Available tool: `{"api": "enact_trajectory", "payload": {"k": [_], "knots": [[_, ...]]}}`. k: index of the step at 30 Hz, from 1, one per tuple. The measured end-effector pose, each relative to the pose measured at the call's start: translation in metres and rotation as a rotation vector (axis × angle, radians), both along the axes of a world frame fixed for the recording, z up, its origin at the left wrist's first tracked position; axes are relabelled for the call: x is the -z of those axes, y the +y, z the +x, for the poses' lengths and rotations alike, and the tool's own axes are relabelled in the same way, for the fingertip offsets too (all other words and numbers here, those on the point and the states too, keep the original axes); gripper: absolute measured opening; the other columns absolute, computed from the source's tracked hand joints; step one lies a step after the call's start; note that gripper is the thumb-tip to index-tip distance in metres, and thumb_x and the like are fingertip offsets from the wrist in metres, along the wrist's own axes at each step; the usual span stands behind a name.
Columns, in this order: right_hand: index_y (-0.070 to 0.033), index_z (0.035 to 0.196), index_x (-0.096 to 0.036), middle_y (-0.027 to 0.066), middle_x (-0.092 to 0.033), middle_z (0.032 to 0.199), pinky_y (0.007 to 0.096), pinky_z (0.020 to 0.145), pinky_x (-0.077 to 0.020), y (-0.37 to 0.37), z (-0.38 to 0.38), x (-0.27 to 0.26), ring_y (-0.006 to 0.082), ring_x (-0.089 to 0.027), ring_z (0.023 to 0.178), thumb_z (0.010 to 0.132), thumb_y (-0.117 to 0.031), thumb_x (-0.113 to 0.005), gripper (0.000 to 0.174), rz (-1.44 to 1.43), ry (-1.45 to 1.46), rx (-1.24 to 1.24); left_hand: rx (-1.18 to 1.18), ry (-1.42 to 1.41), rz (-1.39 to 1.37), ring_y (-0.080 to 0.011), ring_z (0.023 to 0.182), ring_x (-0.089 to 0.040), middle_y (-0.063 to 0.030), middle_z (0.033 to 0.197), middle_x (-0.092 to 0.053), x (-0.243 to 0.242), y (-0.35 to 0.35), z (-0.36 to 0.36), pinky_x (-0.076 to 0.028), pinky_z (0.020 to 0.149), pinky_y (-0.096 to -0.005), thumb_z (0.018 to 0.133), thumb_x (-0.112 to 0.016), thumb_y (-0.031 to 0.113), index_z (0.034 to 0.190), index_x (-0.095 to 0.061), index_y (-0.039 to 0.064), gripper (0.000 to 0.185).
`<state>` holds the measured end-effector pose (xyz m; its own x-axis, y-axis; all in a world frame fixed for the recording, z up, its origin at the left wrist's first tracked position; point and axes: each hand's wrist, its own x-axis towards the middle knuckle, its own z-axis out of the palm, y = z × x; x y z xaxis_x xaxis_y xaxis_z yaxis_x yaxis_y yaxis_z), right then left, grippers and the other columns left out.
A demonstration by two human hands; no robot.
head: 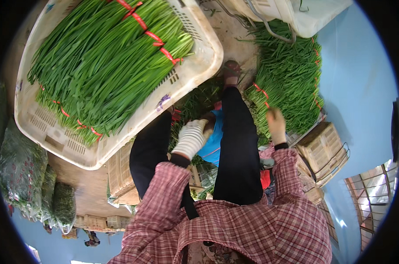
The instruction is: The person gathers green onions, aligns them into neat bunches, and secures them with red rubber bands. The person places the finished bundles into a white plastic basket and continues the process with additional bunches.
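My left hand [192,135], in a white striped glove, is between my knees at the edge of a bright blue piece of material [214,138]. Its fingers are bent, and what they may hold is hidden. To the right, my right hand [276,123] is blurred beside the stem ends of a bundle of green garlic chives [260,99] tied with red tape. I cannot tell whether the fingers grip that bundle. Behind it lies a large stack of similar chives [291,76], with several red ties along its far side.
A white plastic crate [199,79] filled with red-taped chive bundles stands at upper left. Another pale crate with metal handles [305,19] is at upper right. Plastic-bagged greens [22,168] sit at far left. Tan crates [321,148] are beside the blue wall [358,76].
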<state>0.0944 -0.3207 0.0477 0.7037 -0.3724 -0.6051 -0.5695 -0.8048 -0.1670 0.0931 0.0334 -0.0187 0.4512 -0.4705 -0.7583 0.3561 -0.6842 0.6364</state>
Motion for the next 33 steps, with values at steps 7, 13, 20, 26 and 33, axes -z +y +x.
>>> {"api": "enact_trajectory", "payload": {"k": [7, 13, 20, 26, 33], "knots": [[-0.002, 0.127, -0.064, 0.0122, -0.069, 0.12, 0.0387, 0.099, -0.0491, 0.033, -0.073, 0.197, 0.0253, -0.063, 0.113, 0.1, -0.036, -0.061, 0.043, 0.45, -0.034, 1.198, 0.289, 0.113, 0.178, -0.0409, 0.148, -0.034, -0.0248, 0.159, -0.036, 0.099, -0.083, -0.127, -0.027, 0.119, -0.0576, 0.064, -0.074, 0.082, 0.16, -0.022, 0.001, 0.137], [-0.003, 0.125, -0.065, 0.0124, -0.07, 0.118, 0.0391, 0.097, -0.05, 0.049, 0.057, 0.307, 0.0261, -0.064, 0.111, 0.099, -0.037, -0.063, 0.043, 0.576, -0.178, 1.203, -0.221, 0.124, 0.248, -0.0323, 0.11, -0.066, -0.0198, 0.122, -0.066, 0.147, -0.108, -0.136, -0.055, 0.096, -0.0397, 0.076, -0.092, 0.034, 0.135, -0.058, -0.004, 0.077], [-0.004, 0.122, -0.066, 0.0126, -0.071, 0.116, 0.0396, 0.096, -0.051, 0.032, 0.065, 0.287, 0.027, -0.066, 0.109, 0.098, -0.039, -0.065, 0.043, 0.684, -0.044, 0.973, -0.208, 0.057, 0.014, -0.0374, 0.098, -0.07, -0.0213, 0.103, -0.071, 0.109, -0.163, -0.064, -0.056, 0.086, -0.0448, 0.077, -0.085, 0.026, 0.11, -0.071, 0.0, 0.044], [-0.004, 0.12, -0.067, 0.0128, -0.073, 0.114, 0.04, 0.095, -0.0519, -0.06, -0.08, 0.213, 0.0279, -0.067, 0.108, 0.097, -0.04, -0.066, 0.043, 0.688, 0.408, 0.31, -0.149, 0.183, -0.095, -0.0369, 0.102, -0.07, -0.0217, 0.109, -0.073, 0.181, -0.153, -0.053, -0.056, 0.086, -0.0428, 0.08, -0.08, 0.025, 0.111, -0.072, 0.002, 0.039], [-0.005, 0.117, -0.069, 0.013, -0.074, 0.111, 0.0405, 0.093, -0.053, -0.116, -0.132, 0.204, 0.0288, -0.069, 0.106, 0.095, -0.042, -0.068, 0.042, 0.838, 0.588, 0.099, 0.18, 0.023, -0.022, -0.0368, 0.103, -0.07, -0.0216, 0.11, -0.072, 0.275, -0.142, -0.067, -0.055, 0.087, -0.0428, 0.08, -0.079, 0.024, 0.116, -0.07, 0.004, 0.042]]}}
